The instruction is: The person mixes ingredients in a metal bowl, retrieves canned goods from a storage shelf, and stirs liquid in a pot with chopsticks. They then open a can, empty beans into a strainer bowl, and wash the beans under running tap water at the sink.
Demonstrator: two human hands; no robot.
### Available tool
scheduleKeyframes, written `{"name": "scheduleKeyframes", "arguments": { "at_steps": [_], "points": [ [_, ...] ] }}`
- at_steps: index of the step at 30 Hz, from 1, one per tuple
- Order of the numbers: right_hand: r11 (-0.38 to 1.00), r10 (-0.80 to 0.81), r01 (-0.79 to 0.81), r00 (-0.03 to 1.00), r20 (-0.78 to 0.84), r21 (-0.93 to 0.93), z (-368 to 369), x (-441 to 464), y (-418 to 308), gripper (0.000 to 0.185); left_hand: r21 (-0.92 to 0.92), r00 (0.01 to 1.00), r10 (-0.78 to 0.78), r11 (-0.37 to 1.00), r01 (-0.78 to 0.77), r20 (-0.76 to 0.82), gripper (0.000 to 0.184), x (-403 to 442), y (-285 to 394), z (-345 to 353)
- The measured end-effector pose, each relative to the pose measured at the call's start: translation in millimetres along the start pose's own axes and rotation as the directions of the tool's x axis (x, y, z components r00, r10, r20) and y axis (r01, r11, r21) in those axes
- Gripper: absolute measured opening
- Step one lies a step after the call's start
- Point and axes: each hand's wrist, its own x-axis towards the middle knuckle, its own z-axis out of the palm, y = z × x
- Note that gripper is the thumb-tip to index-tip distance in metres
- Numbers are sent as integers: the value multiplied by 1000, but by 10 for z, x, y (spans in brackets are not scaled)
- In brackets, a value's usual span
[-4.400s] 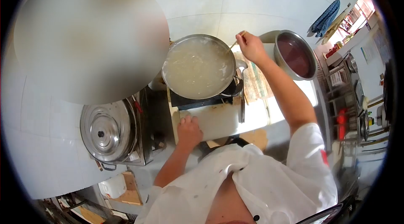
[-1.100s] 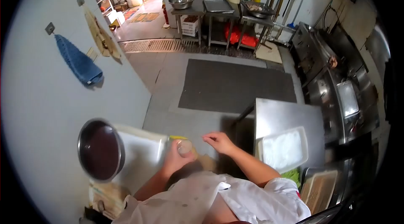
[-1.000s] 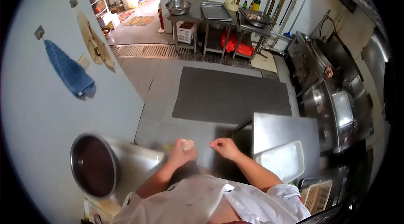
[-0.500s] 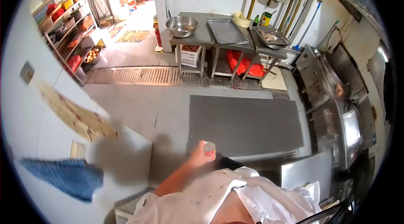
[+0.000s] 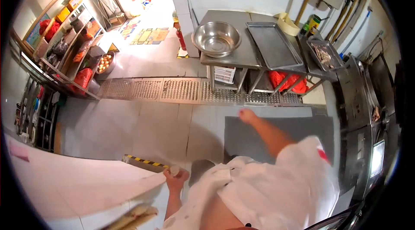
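Observation:
My left hand (image 5: 175, 181) is low in the head view, beside the wall corner with yellow-and-black striped tape (image 5: 147, 161). Its fingers are wrapped round a small tin can (image 5: 174, 170), whose pale round top faces up. My right hand (image 5: 247, 117) is stretched forward over the floor near the edge of the dark grey mat (image 5: 281, 139). It looks closed like a fist, small and slightly blurred, and nothing shows in it. Ahead of it stands a steel table (image 5: 220, 22) bearing a large steel bowl (image 5: 216, 39) and a flat metal tray (image 5: 274, 45).
A metal drain grate (image 5: 179, 91) crosses the floor ahead. Shelves (image 5: 71, 35) with bags and boxes line the left, with a pot of onion-like things (image 5: 105, 63) beside them. A fire extinguisher (image 5: 180, 38) stands by the pillar. Steel kitchen units (image 5: 359, 96) run along the right.
My view has turned left and moved forward past the wall corner. My left hand, still round the can, appears further left. My right hand has come into view.

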Motion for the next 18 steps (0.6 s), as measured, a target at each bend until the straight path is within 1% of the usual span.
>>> {"name": "scheduleKeyframes", "arguments": {
  "at_steps": [1, 2, 4, 6, 7, 9, 10, 11, 12, 13, 14, 17, 18],
  "points": [
    [983, -120, 129, 990, -80, 128, -363, 527, -653, 35, 7, 999, 26, 1000, -26, -44, 83, 339, 6, -56],
    [947, -121, 149, 986, -116, 286, -537, 1050, -1168, 33, 16, 995, 53, 999, -51, -88, 82, 678, 13, -112],
    [880, -87, 87, 996, -22, 466, -898, 1705, -2162, 38, -116, 995, 4, 993, -15, -97, 83, 1469, 24, -234],
    [909, -185, 192, 981, -54, 370, -688, 2255, -2603, 36, -258, 996, -58, 965, 37, -74, 83, 2284, 52, -404],
    [915, -237, 247, 969, -70, 319, -612, 2495, -2809, 36, -279, 994, -109, 955, 97, -29, 82, 2759, 204, -504],
    [974, -145, 118, 981, 130, 193, -223, 2737, -2896, 34, -152, 992, -121, 981, 123, 21, 83, 3687, 353, -683],
    [982, -160, 128, 957, 242, 142, 51, 2807, -2750, 28, 16, 996, -76, 997, 75, 47, 83, 4216, 305, -780],
    [992, -123, 125, 915, 384, 21, 221, 2816, -2638, 29, 186, 996, -37, 982, 21, 87, 84, 4692, 319, -903],
    [990, -65, 117, 864, 500, -73, 426, 2826, -2455, 31, 198, 995, -21, 980, 1, 102, 84, 5135, 424, -1024],
    [966, -47, 178, 834, 550, -187, 490, 2758, -2387, 29, 213, 993, -2, 977, -23, 117, 84, 5589, 515, -1142],
    [966, 10, 149, 796, 606, -212, 604, 2803, -2272, 29, 252, 991, 40, 965, -71, 127, 83, 6043, 496, -1225],
    [960, 257, -81, 635, 728, -269, 879, 3105, -1936, 29, 385, 974, 165, 898, -214, 157, 79, 7364, 391, -1442],
    [951, 301, -134, 588, 751, -277, 989, 3355, -1917, 30, 442, 964, 201, 859, -259, 174, 77, 7778, 342, -1499]
  ]
}}
